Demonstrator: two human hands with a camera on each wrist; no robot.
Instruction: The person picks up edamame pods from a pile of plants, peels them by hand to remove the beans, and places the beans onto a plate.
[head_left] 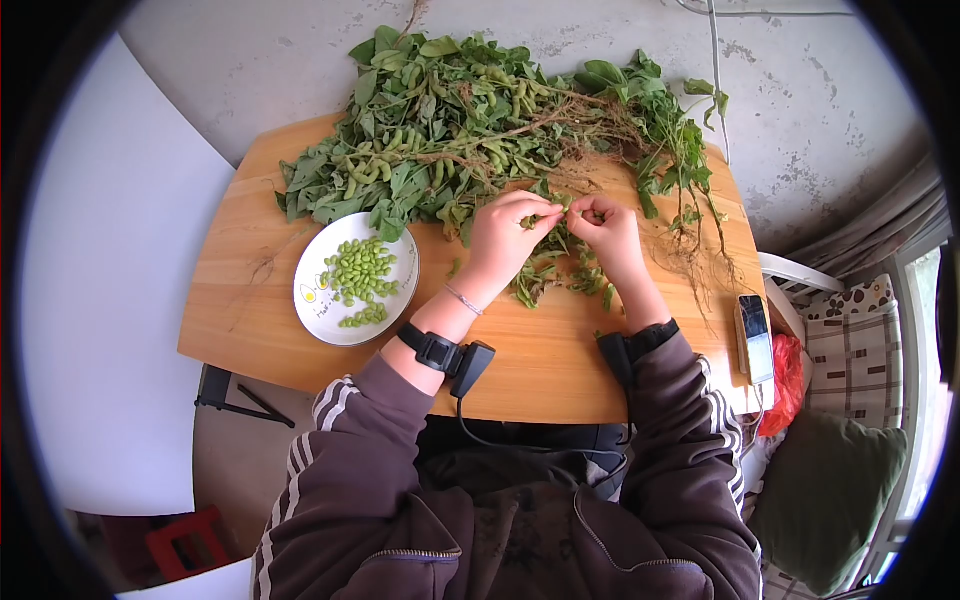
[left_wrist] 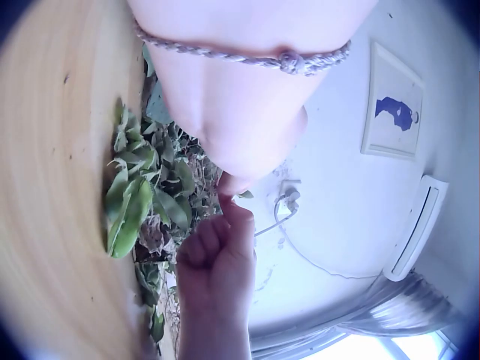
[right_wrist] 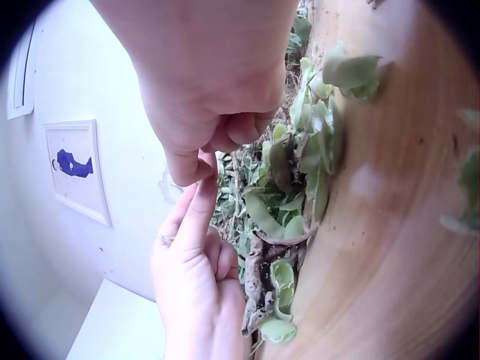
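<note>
My left hand (head_left: 503,238) and right hand (head_left: 611,232) meet fingertip to fingertip over the middle of the table. Between them they pinch a small green soybean pod (head_left: 563,203), mostly hidden by the fingers; a bit of green shows at the fingertips in the left wrist view. Beneath the hands lies a small heap of empty split pods (right_wrist: 283,289) and withered leaves. To the left stands a white plate (head_left: 312,255) with egg drawings, and on it are several shelled green soybeans (head_left: 360,268).
A large pile of soybean plants (head_left: 440,130), with leaves, pods and roots, covers the back of the wooden table (head_left: 240,270). A phone (head_left: 754,335) with a cable lies at the right edge. Beyond it are a red plastic bag (head_left: 787,385) and a dark green cushion (head_left: 835,495).
</note>
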